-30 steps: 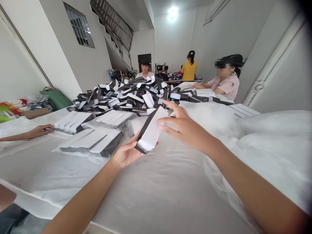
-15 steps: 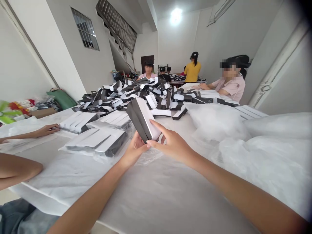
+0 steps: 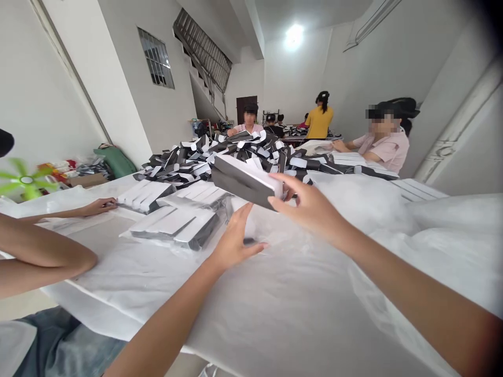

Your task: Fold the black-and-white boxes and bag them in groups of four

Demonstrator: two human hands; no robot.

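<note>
My right hand grips the right end of a black-and-white rectangular box, holding it in the air above the table. Below the box, my left hand is open and touches nothing solid that I can make out, with a clear plastic film around its fingertips. Two flat bagged packs of white-and-black strips lie to the left of my left hand. A large heap of similar black-and-white pieces rises just beyond the box.
A co-worker's hand rests beside a bagged pack on the white-covered table. Puffy white plastic sheeting lies to the right. Seated co-workers and a standing person in yellow are farther away. A green fan shows at left.
The box now lies flatter and higher, held only by my right hand. My left hand has let go and dropped lower. The whole view has shifted slightly.
</note>
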